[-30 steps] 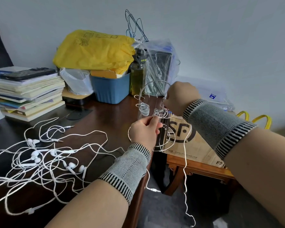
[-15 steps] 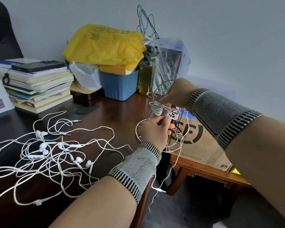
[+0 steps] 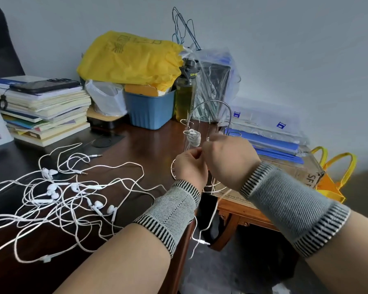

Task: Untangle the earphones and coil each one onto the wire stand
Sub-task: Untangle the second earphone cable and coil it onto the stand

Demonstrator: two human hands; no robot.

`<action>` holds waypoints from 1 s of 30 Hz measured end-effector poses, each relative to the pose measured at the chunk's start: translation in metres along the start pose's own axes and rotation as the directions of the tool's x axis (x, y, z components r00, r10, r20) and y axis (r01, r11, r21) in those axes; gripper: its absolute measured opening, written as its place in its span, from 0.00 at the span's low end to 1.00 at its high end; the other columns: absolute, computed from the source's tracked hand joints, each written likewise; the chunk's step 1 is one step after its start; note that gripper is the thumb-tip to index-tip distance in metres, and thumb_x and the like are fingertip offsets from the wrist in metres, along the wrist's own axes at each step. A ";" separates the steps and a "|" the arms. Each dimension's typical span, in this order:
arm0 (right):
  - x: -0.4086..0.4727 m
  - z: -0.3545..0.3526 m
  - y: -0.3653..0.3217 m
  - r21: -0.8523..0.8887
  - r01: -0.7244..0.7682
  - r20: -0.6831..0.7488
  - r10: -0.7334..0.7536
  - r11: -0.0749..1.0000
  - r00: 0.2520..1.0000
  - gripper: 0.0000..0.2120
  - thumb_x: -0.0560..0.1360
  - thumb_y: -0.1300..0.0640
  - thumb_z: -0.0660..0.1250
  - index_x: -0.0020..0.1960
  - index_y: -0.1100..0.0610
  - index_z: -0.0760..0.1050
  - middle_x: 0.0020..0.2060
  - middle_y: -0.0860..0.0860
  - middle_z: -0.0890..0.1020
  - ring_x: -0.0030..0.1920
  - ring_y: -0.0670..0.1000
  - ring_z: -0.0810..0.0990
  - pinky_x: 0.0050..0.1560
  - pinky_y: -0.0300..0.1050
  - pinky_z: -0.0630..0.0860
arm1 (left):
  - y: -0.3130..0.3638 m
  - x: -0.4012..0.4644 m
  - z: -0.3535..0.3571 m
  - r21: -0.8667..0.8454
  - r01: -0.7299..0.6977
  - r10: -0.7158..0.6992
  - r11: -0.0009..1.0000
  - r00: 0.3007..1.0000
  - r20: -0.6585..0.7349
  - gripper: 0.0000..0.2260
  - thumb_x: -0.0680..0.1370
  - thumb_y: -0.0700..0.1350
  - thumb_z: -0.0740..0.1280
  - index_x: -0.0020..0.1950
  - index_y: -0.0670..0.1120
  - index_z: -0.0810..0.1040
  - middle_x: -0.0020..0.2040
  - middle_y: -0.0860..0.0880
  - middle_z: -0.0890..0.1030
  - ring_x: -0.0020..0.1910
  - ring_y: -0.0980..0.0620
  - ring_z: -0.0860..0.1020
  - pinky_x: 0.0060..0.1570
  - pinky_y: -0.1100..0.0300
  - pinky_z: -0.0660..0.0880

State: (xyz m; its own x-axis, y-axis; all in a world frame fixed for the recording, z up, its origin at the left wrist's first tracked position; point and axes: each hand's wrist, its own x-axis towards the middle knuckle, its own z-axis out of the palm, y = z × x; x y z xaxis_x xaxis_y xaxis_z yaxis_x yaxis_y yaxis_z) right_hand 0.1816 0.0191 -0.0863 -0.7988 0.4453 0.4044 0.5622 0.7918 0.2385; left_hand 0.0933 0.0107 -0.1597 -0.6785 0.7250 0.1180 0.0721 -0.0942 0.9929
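Our hands meet at the wire stand, working a white cord.

Nearest, a tangle of earphones (image 3: 57, 194) sprawls on the bench (image 3: 136, 153), well left of us. Our left hand (image 3: 190, 168) and right hand (image 3: 227, 160) curl together, pinching a cord (image 3: 208, 221) that dangles below. Just beyond, the wire stand (image 3: 210, 115) carries one coiled earphone (image 3: 194, 137).

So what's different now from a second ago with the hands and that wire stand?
The right hand dropped from the top of the stand to meet the left hand in front of it; both now pinch the white cord there. One coiled earphone hangs on its hook as before, the tangle lies untouched, and the cord's plug end still dangles off the desk edge.
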 end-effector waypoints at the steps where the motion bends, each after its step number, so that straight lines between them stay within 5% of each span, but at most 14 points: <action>1: -0.007 0.008 0.002 0.030 0.009 -0.053 -0.007 1.000 0.999 0.03 0.75 0.60 0.63 0.43 0.56 0.74 0.38 0.50 0.72 0.34 0.56 0.75 0.31 0.44 0.65 | 0.001 -0.001 0.000 -0.023 -0.007 0.007 1.000 1.000 -0.004 0.07 0.78 0.36 0.66 0.44 0.40 0.84 0.33 0.44 0.80 0.34 0.50 0.75 0.40 0.54 0.76; 5: -0.026 0.029 0.019 0.388 -0.167 -0.175 0.250 0.907 0.952 0.08 0.76 0.61 0.67 0.50 0.54 0.84 0.37 0.50 0.81 0.32 0.50 0.77 0.34 0.38 0.68 | 0.003 -0.004 0.000 -0.054 -0.048 0.049 0.997 0.999 0.017 0.07 0.79 0.42 0.67 0.47 0.43 0.84 0.34 0.49 0.83 0.30 0.54 0.78 0.35 0.57 0.79; 8: -0.028 0.034 0.035 0.617 -0.374 0.046 0.443 0.692 0.895 0.07 0.77 0.59 0.66 0.50 0.54 0.83 0.31 0.42 0.78 0.28 0.42 0.72 0.32 0.33 0.67 | 0.004 -0.007 -0.001 -0.065 -0.056 0.056 0.996 0.998 0.011 0.08 0.78 0.44 0.68 0.41 0.52 0.82 0.32 0.55 0.83 0.26 0.61 0.76 0.30 0.62 0.75; 11: -0.027 0.040 0.044 0.753 -0.465 0.181 0.532 0.466 0.827 0.05 0.76 0.59 0.68 0.48 0.56 0.83 0.32 0.46 0.80 0.28 0.45 0.73 0.34 0.39 0.74 | 0.007 -0.008 -0.001 -0.076 -0.048 0.050 0.996 0.999 0.018 0.07 0.78 0.45 0.68 0.41 0.54 0.80 0.33 0.56 0.84 0.25 0.63 0.74 0.30 0.64 0.73; 16: -0.021 0.044 0.049 0.749 -0.522 0.243 0.564 0.408 0.789 0.05 0.74 0.57 0.70 0.40 0.52 0.81 0.32 0.51 0.82 0.29 0.47 0.74 0.38 0.47 0.77 | 0.007 -0.008 -0.001 -0.087 -0.041 0.043 0.995 0.999 0.018 0.07 0.77 0.47 0.69 0.40 0.54 0.80 0.35 0.54 0.85 0.26 0.62 0.74 0.32 0.62 0.72; 21: -0.024 0.050 0.052 0.772 -0.551 0.321 0.554 0.315 0.768 0.06 0.72 0.55 0.72 0.40 0.56 0.81 0.32 0.52 0.83 0.27 0.45 0.74 0.33 0.42 0.74 | 0.009 -0.009 0.000 -0.077 -0.035 0.035 0.996 0.999 -0.001 0.05 0.77 0.48 0.69 0.43 0.51 0.82 0.35 0.54 0.85 0.26 0.63 0.74 0.30 0.65 0.72; 27: -0.060 0.048 0.080 0.800 -0.585 0.586 0.392 -0.137 0.709 0.05 0.72 0.63 0.70 0.42 0.66 0.78 0.30 0.54 0.76 0.26 0.47 0.67 0.26 0.39 0.64 | 0.008 -0.002 -0.006 -0.130 0.004 -0.014 0.992 0.997 -0.076 0.05 0.77 0.48 0.70 0.41 0.53 0.81 0.34 0.54 0.85 0.25 0.64 0.74 0.32 0.63 0.72; 30: -0.063 0.039 0.089 0.806 -0.551 0.585 0.422 -0.213 0.692 0.09 0.69 0.62 0.71 0.44 0.67 0.77 0.29 0.52 0.71 0.26 0.46 0.64 0.24 0.36 0.62 | 0.007 -0.001 -0.006 -0.132 0.008 -0.019 0.991 0.997 -0.078 0.06 0.77 0.48 0.70 0.40 0.53 0.81 0.34 0.54 0.85 0.25 0.64 0.75 0.32 0.63 0.71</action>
State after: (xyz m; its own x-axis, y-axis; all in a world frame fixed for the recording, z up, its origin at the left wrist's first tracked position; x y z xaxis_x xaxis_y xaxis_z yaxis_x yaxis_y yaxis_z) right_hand 0.2740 0.0781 -0.1250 -0.4411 0.8871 -0.1359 0.1479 -0.0775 -0.9860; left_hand 0.0898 0.0055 -0.1524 -0.7348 0.6712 0.0983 -0.0307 -0.1777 0.9836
